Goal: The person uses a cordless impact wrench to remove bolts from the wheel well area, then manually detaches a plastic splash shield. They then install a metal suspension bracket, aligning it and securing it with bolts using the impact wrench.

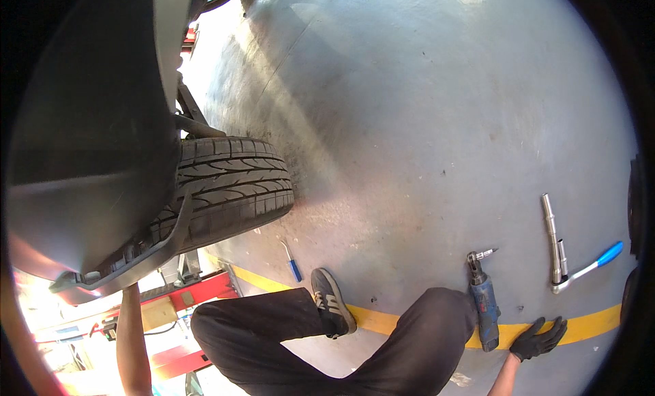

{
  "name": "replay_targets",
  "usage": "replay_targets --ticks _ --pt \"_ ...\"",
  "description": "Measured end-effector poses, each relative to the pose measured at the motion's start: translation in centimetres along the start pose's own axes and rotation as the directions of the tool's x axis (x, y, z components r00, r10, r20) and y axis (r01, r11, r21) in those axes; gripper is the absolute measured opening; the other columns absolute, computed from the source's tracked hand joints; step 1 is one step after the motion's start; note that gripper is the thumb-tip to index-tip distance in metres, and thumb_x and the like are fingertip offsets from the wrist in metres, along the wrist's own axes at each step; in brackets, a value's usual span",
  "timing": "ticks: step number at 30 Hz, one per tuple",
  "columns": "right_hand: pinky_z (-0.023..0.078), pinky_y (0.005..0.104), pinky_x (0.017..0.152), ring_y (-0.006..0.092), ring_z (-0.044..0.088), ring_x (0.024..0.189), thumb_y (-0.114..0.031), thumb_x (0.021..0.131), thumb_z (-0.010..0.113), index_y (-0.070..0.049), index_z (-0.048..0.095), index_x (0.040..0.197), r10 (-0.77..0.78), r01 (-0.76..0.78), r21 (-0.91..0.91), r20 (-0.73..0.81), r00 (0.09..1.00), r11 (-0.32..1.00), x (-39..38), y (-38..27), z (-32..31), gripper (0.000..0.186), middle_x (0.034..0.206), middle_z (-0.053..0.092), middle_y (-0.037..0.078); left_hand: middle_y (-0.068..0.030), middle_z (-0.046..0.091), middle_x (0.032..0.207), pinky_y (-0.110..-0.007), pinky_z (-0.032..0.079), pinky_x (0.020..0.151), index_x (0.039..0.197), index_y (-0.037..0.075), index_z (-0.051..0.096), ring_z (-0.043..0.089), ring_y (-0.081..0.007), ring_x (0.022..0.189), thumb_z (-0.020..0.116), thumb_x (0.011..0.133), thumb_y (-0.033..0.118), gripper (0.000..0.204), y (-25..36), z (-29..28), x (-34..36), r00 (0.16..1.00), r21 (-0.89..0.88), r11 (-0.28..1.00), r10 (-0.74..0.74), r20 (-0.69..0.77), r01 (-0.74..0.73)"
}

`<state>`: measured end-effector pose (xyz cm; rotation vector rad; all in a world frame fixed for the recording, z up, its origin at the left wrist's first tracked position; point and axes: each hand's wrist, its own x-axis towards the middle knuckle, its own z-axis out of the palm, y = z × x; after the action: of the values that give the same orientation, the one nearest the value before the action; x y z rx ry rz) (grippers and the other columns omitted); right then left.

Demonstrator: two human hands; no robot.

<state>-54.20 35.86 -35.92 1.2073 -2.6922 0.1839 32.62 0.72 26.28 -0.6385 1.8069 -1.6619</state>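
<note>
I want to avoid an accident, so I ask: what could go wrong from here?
The bare left forearm disappears behind the dark car panel, so the hidden left hand might get scraped unseen. The thin blue-handled tool lies near the shoe and could be stepped on. The power tool lies near the gloved right hand, which might knock it.

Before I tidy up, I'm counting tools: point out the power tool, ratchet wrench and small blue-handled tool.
Power tool (486, 313): head view, blue body.
Ratchet wrench (587, 270): head view, metal shaft.
Small blue-handled tool (294, 270): head view, handle.
</note>
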Motion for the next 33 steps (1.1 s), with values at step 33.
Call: replay_targets --ticks 33 --pt "0.04 0.0496 0.109 0.0356 0.052 0.129 -0.034 0.096 0.066 -0.004 0.061 0.13 -0.052 0.06 0.092 -0.089 0.995 0.994 0.1 1.4 1.1 0.045 0.137 0.058 0.018 -0.014 0.062 0.133 -0.045 0.044 0.106 0.129 0.005 0.061 0.057 -0.0327 0.124 0.053 0.1 0.042 0.048 0.0 -1.1 8.8 0.946 -0.411 0.854 -0.316 0.075 0.318"
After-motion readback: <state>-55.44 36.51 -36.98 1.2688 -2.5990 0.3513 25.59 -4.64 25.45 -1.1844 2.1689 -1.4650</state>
